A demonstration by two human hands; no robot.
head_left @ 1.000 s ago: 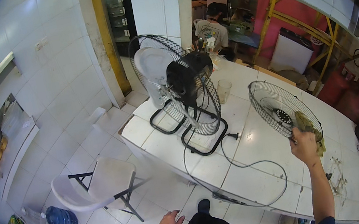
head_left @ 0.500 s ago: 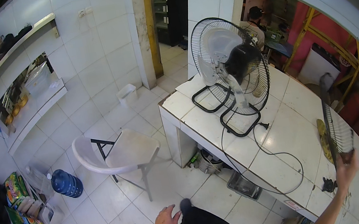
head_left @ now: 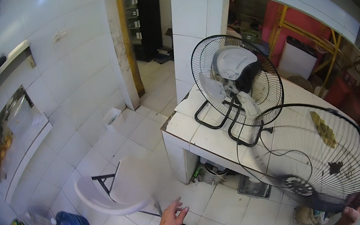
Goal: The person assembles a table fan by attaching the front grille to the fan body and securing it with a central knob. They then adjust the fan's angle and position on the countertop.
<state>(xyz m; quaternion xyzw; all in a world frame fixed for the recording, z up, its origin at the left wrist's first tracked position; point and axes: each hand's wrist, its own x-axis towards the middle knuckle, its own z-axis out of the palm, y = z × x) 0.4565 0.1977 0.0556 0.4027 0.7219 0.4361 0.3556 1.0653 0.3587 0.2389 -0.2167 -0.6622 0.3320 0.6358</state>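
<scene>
A black wire fan grille [head_left: 299, 188] hangs at a tilt over the tiled counter's near right part. My right hand [head_left: 353, 213] grips its lower right rim; some of the fingers are hidden behind the wires. My left hand [head_left: 173, 216] is in the air over the floor, holding nothing, its fingers apart. Toward the counter's far left end stands a fan [head_left: 250, 105] with its front uncovered, showing pale blades, a black motor and a black tube base. The loose grille's upper left edge overlaps the fan's base in view; whether they touch I cannot tell.
On the white tiled counter [head_left: 188, 106] a dark cable trails from the fan, and a yellowish cloth [head_left: 323, 129] and a black lump [head_left: 336, 167] show through the grille. A white folding chair [head_left: 130, 184] and a blue water jug [head_left: 71, 224] stand on the floor to the left.
The grille has come off the counter's right side, swinging left and toward me in my right hand, turning from edge-on to broadside. My left hand has moved slightly right. The view has shifted.
</scene>
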